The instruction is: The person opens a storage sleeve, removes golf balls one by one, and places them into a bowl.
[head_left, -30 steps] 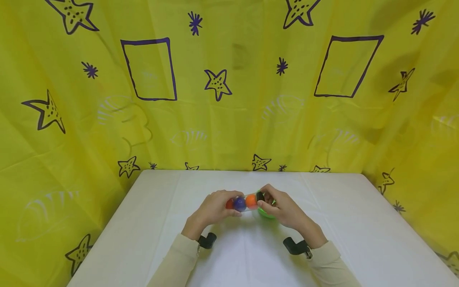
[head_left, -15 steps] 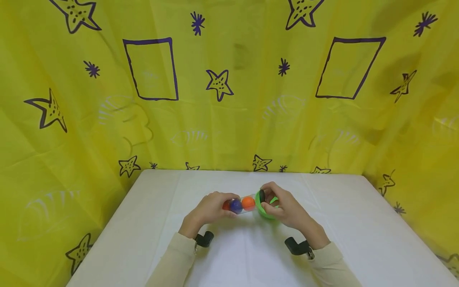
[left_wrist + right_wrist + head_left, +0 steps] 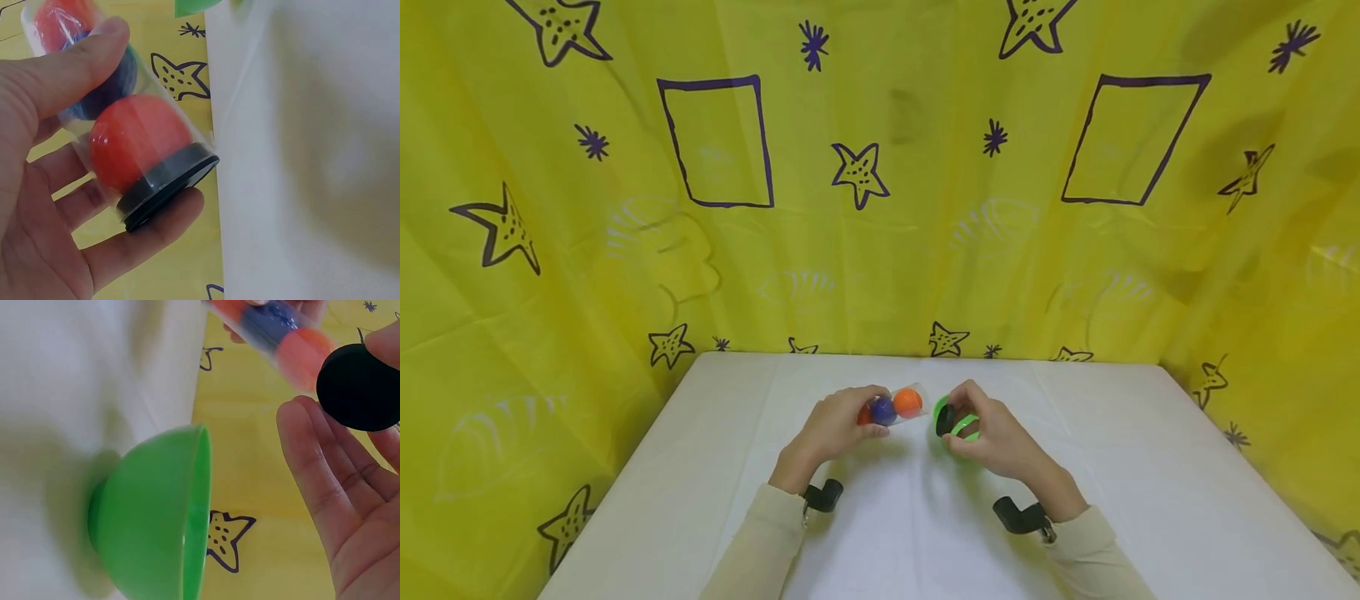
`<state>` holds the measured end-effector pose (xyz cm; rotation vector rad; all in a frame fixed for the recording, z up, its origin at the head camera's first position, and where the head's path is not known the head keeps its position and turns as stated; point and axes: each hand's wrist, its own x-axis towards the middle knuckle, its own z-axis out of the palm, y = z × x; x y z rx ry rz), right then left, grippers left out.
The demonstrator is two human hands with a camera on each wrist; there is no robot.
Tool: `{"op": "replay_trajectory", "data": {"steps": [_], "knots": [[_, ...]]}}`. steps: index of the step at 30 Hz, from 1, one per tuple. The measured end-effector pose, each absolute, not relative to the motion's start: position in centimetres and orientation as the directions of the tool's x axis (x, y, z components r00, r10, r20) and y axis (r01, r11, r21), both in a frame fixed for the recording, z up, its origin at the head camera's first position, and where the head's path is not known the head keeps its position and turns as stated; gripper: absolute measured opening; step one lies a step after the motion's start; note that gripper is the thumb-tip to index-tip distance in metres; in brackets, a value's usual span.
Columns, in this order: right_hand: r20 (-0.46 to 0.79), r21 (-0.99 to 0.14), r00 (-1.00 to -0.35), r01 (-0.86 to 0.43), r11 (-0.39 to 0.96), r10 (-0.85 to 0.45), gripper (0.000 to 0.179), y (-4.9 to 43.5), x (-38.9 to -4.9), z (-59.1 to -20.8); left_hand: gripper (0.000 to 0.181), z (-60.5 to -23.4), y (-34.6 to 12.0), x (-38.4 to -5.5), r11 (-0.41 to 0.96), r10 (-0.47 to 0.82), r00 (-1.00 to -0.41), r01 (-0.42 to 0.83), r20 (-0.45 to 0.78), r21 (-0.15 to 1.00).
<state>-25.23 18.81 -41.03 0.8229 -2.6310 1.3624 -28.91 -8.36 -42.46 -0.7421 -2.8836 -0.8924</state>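
My left hand (image 3: 831, 429) grips a clear tube (image 3: 897, 407) tilted above the table, its right end raised and uncovered. Inside sit an orange ball (image 3: 908, 403), a blue ball (image 3: 883, 409) and a red ball (image 3: 140, 144). A black cap (image 3: 169, 184) closes the tube's lower end, with a finger beneath it in the left wrist view. My right hand (image 3: 1000, 433) pinches a round black lid (image 3: 359, 387), apart from the tube. Below that hand a green bowl (image 3: 150, 512) stands upright on the table, partly hidden in the head view; its contents cannot be seen.
A white-covered table (image 3: 880, 533) lies under both hands. Yellow cloth (image 3: 880, 250) with drawn stars hangs behind it and along the sides. Dark wrist mounts (image 3: 823, 496) stick out under both forearms.
The black lid, at the tube's right end a second ago, is now separated from it. My left hand has moved the tube left and tipped its right end up; my right hand has barely shifted.
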Motion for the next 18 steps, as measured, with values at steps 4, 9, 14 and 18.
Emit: {"op": "replay_trajectory", "data": {"steps": [4, 9, 14, 18], "knots": [[0.274, -0.731, -0.851, -0.487, 0.478, -0.448, 0.038, 18.3, -25.1, -41.2, 0.05, -42.2, -8.7, -28.9, 0.726, 0.406, -0.888, 0.456, 0.213, 0.515], [0.261, -0.728, -0.838, -0.497, 0.473, -0.48, 0.039, 17.7, -25.0, -41.6, 0.046, -42.0, -8.9, -28.9, 0.731, 0.381, -0.889, 0.457, 0.254, 0.507], [0.216, -0.729, -0.825, -0.492, 0.476, -0.523, 0.04, 17.0, -25.1, -42.2, 0.047, -41.9, -9.0, -29.0, 0.734, 0.366, -0.894, 0.448, 0.258, 0.511], [0.176, -0.727, -0.825, -0.476, 0.494, -0.537, 0.041, 16.7, -25.2, -42.7, 0.048, -42.0, -9.1, -29.0, 0.737, 0.361, -0.893, 0.45, 0.268, 0.505]]}}
